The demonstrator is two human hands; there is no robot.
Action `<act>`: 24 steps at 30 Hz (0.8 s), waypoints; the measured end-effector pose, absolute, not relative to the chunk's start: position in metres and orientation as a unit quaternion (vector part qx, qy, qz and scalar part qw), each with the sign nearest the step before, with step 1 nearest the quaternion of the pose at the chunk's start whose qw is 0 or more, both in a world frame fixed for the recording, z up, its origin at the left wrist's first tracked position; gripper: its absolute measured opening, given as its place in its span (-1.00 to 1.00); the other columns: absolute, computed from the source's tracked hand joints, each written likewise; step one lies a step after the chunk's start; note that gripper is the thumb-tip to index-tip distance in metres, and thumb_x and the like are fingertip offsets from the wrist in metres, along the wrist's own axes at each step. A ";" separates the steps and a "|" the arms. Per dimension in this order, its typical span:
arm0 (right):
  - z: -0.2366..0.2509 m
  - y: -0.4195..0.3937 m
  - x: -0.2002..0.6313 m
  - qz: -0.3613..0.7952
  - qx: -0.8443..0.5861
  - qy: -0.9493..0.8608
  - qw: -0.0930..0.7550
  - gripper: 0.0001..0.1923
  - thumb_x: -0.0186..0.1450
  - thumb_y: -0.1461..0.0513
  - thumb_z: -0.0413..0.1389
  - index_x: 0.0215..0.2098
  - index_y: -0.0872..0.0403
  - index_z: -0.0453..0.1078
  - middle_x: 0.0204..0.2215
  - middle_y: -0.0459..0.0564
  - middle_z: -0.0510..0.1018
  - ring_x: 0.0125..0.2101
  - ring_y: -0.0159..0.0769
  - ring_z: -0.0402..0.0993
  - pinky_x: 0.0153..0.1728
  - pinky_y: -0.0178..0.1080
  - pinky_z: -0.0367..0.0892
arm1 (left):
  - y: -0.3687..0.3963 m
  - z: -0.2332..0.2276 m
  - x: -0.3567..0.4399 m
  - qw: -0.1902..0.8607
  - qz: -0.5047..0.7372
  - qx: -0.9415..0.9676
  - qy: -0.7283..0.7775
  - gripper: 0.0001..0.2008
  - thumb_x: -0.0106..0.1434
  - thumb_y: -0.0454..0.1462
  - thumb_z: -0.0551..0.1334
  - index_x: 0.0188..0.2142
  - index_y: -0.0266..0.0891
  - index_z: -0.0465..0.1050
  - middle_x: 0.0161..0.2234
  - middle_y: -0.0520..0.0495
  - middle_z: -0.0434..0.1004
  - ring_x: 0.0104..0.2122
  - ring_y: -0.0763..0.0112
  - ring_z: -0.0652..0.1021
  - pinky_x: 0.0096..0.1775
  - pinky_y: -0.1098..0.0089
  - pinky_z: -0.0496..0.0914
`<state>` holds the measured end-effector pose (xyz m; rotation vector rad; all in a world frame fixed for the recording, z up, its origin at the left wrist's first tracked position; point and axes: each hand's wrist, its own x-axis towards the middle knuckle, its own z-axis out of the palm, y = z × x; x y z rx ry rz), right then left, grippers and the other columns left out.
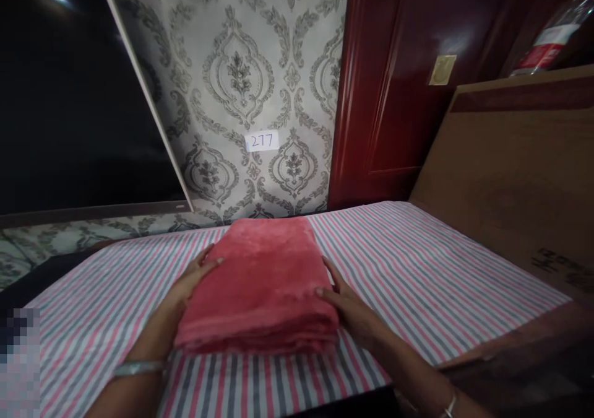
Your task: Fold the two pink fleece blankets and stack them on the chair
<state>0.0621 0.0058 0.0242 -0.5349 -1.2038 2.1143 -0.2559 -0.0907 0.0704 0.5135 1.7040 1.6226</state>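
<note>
A folded red blanket [260,275], soft and plush, lies on a striped cloth [385,251] in the middle of the head view. Its layers show along the near edge. My left hand [195,275] is at the blanket's left side, with the thumb resting on top and the fingers along the edge. On the opposite side, my right hand [346,303] grips in the same way, thumb over the upper face and fingers against the side. The blanket sits between both hands; the undersides of the fingers are hidden.
The striped cloth covers a table that reaches to the patterned wall [241,65]. A dark television screen [78,108] stands at left. On the right are a large cardboard box [515,176] and a plastic bottle [550,40]. A paper label [262,140] reads 277.
</note>
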 end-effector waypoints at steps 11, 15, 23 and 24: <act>-0.016 -0.052 0.062 0.854 -0.238 -0.417 0.201 0.19 0.19 -0.06 0.31 0.45 -0.23 -0.47 -0.01 0.09 0.56 -0.21 -0.09 0.58 -0.23 -0.08 0.42 | -0.245 0.005 -0.218 0.072 0.659 0.112 0.740 -0.50 -0.07 0.09 0.42 -0.24 -0.15 0.50 -0.25 -0.01 0.56 -0.27 0.31 0.54 -0.26 0.42 0.44; -0.009 -0.047 0.061 0.830 -0.272 -0.448 0.191 0.16 0.20 -0.08 0.29 0.44 -0.29 -0.47 0.09 0.07 0.50 -0.13 -0.08 0.56 -0.17 -0.02 0.44 | -0.273 -0.022 -0.142 0.164 0.661 0.068 0.729 -0.53 -0.01 0.11 0.42 -0.27 -0.14 0.43 -0.50 0.07 0.46 -0.51 0.40 0.46 -0.43 0.42 0.38; 0.005 -0.081 0.033 0.837 -0.195 -0.416 0.296 0.07 0.15 0.11 0.34 0.44 -0.21 -0.20 0.33 0.05 0.23 0.21 -0.01 0.30 0.08 0.02 0.38 | -0.237 -0.024 -0.077 0.606 0.658 0.061 0.443 -0.30 0.10 0.24 0.28 0.05 -0.19 0.44 -0.18 -0.26 0.65 -0.20 0.02 0.65 -0.16 0.13 0.48; 0.006 -0.087 0.036 0.846 -0.187 -0.414 0.279 0.09 0.15 0.10 0.34 0.44 -0.24 -0.23 0.31 0.06 0.25 0.18 0.00 0.34 0.01 0.02 0.43 | -0.235 -0.021 -0.080 0.596 0.677 0.063 0.427 -0.29 0.12 0.24 0.26 0.06 -0.18 0.44 -0.17 -0.25 0.65 -0.15 0.00 0.64 -0.12 0.10 0.48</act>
